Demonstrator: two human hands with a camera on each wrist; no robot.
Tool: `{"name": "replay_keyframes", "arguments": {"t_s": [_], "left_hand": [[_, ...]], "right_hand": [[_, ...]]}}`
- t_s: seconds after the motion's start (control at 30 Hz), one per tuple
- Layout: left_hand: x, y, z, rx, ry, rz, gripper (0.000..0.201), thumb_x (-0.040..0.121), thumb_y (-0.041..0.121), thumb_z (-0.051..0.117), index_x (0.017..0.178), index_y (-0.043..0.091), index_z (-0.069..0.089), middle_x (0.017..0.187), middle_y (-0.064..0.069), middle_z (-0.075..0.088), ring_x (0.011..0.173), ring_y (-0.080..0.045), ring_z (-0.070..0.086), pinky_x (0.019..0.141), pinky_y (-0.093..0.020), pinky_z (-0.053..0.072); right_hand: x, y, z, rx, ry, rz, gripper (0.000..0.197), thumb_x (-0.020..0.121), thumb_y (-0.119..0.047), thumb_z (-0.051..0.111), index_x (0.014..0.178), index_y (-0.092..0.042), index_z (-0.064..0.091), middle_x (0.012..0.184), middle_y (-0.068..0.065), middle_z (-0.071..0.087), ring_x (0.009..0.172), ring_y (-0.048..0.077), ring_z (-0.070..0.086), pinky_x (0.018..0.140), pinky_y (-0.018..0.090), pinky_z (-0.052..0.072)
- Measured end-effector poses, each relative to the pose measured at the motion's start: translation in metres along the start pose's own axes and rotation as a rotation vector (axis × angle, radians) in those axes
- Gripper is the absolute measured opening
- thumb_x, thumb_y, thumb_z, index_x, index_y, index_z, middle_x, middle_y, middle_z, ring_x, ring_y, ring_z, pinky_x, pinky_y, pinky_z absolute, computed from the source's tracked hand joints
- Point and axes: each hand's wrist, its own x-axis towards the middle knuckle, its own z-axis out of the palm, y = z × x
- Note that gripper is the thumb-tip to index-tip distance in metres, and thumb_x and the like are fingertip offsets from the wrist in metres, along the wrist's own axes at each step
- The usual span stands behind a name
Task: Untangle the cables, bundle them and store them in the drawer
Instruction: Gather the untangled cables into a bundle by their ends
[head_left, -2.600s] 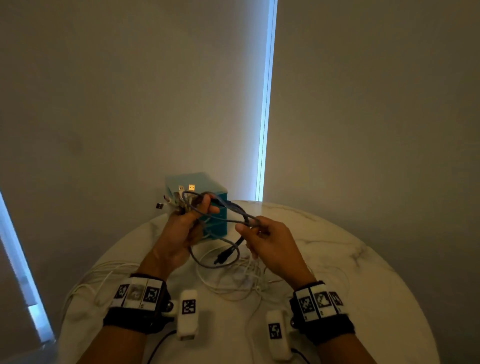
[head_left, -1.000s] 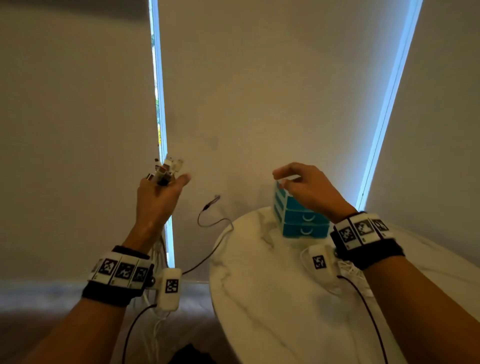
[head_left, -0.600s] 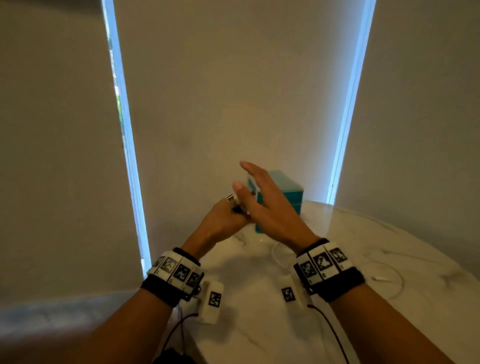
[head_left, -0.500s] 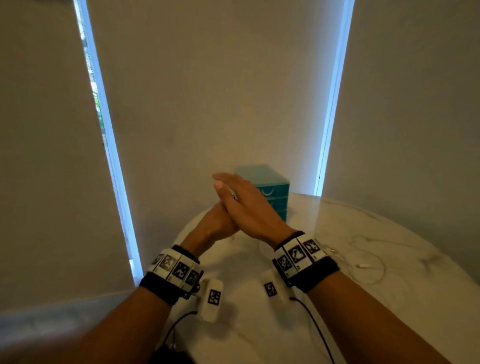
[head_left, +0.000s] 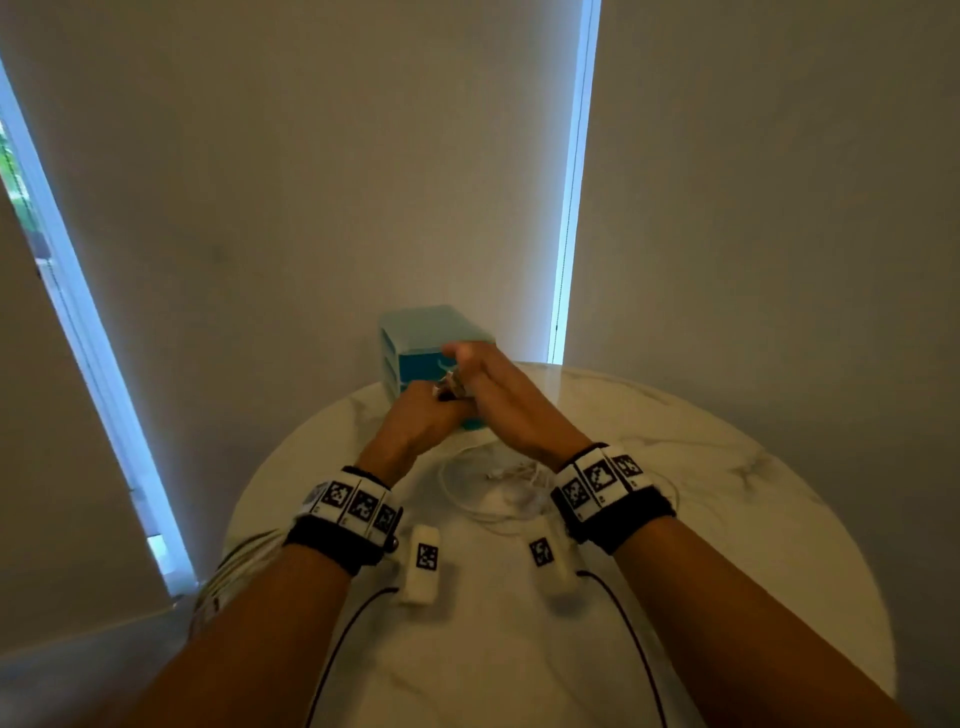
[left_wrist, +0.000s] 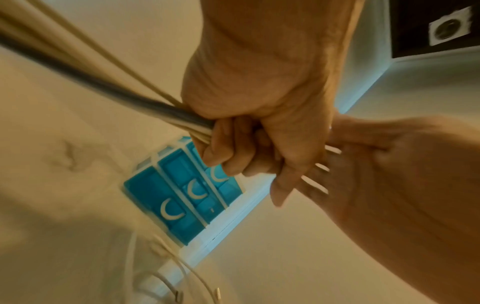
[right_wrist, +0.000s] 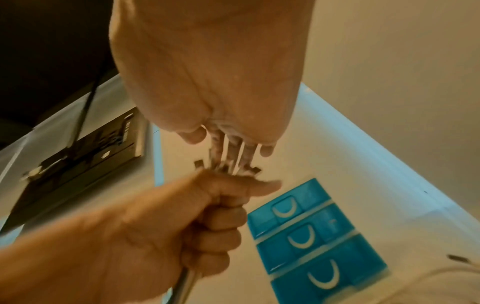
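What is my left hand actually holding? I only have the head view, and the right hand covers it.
Observer: Your left hand is a fist round a bunch of cables, one grey and the rest pale.
Operator: Are the ends out?
Observer: Yes. The plug ends stick up out of the fist, and the right hand's fingertips meet them. Whether they are pinching or pressing, I cannot tell.
Operator: Is any drawer open?
Observer: No, all three drawers of the blue drawer unit are shut.
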Motion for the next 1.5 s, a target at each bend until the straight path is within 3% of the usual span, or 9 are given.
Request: {"name": "replay_keyframes", "arguments": {"t_s": [0.13,0.43,0.57,0.7,0.87,1.0,1.17,1.33,1.5], "left_hand": [[0.024,-0.012,0.011,-0.292,0.188,-0.074,0.035,0.088,0.019,0.085,0.122,0.017,0.075,0.114,-0.001,0.078,0.104,-0.02,0.075,0.078,-0.031,0.06],[0.033,-0.052,0.032,-0.342,0.218,-0.164,0.022,0.09,0.023,0.084,0.109,0.019,0.074,0.113,-0.017,0.077,0.094,-0.021,0.069,0.089,-0.042,0.059],[0.031,-0.053,0.03,-0.336,0.196,-0.154,0.047,0.092,0.025,0.082,0.13,0.001,0.068,0.135,-0.033,0.061,0.116,-0.052,0.064,0.1,-0.065,0.051],[0.029,-0.051,0.03,-0.344,0.219,-0.112,0.019,0.089,0.033,0.084,0.101,0.02,0.075,0.091,-0.01,0.077,0.082,-0.02,0.068,0.064,-0.029,0.054],[0.021,-0.04,0.023,-0.394,0.213,-0.017,0.024,0.09,0.053,0.081,0.097,0.031,0.079,0.088,0.015,0.08,0.089,-0.002,0.073,0.08,-0.027,0.059],[0.007,-0.026,0.029,-0.238,0.054,0.043,0.047,0.098,0.057,0.068,0.108,0.013,0.081,0.058,0.018,0.068,0.05,0.012,0.056,0.07,-0.012,0.052],[-0.006,-0.016,0.029,-0.234,-0.03,0.031,0.039,0.1,0.054,0.065,0.104,0.018,0.078,0.097,0.017,0.059,0.1,-0.026,0.071,0.113,-0.059,0.04],[0.003,-0.03,0.033,-0.298,-0.01,0.076,0.03,0.092,0.038,0.081,0.11,0.014,0.078,0.058,0.022,0.064,0.051,0.009,0.057,0.059,-0.009,0.046],[0.014,-0.04,0.033,-0.38,0.077,0.081,0.044,0.085,0.045,0.085,0.118,0.018,0.075,0.069,0.02,0.066,0.056,0.002,0.055,0.05,-0.014,0.042]], "right_hand": [[0.0,0.025,-0.053,-0.005,0.189,0.163,0.031,0.112,-0.038,0.05,0.123,-0.021,0.073,0.118,-0.006,0.076,0.103,0.006,0.071,0.095,0.027,0.057],[-0.022,0.059,-0.026,-0.654,-0.521,0.257,0.023,0.092,-0.041,0.082,0.111,-0.028,0.079,0.105,-0.013,0.076,0.091,0.005,0.069,0.073,0.016,0.051],[-0.019,0.064,-0.01,-0.78,-0.557,0.26,0.013,0.093,-0.033,0.079,0.104,-0.026,0.081,0.1,-0.011,0.077,0.091,0.007,0.066,0.068,0.015,0.047],[-0.015,0.069,-0.024,-0.468,-0.131,0.285,0.011,0.091,-0.032,0.078,0.095,-0.022,0.08,0.092,-0.006,0.078,0.085,0.01,0.071,0.07,0.019,0.052],[-0.022,0.08,-0.033,0.561,0.566,0.337,0.021,0.099,-0.017,0.075,0.115,-0.003,0.075,0.109,0.016,0.079,0.101,0.028,0.079,0.08,0.027,0.064],[-0.028,0.086,-0.024,0.805,0.582,0.289,0.029,0.099,-0.011,0.074,0.12,0.01,0.07,0.115,0.025,0.077,0.108,0.031,0.078,0.088,0.03,0.064],[-0.034,0.087,-0.028,0.954,0.639,0.275,0.028,0.101,-0.006,0.07,0.121,0.013,0.068,0.113,0.026,0.077,0.106,0.03,0.079,0.084,0.027,0.064],[-0.036,0.082,-0.022,1.098,0.584,0.303,0.026,0.104,-0.004,0.065,0.125,0.012,0.067,0.116,0.025,0.078,0.109,0.028,0.078,0.088,0.029,0.065],[-0.037,0.08,-0.009,1.014,0.531,0.295,0.023,0.102,-0.004,0.068,0.121,0.007,0.063,0.113,0.023,0.079,0.111,0.03,0.078,0.097,0.036,0.063]]}}
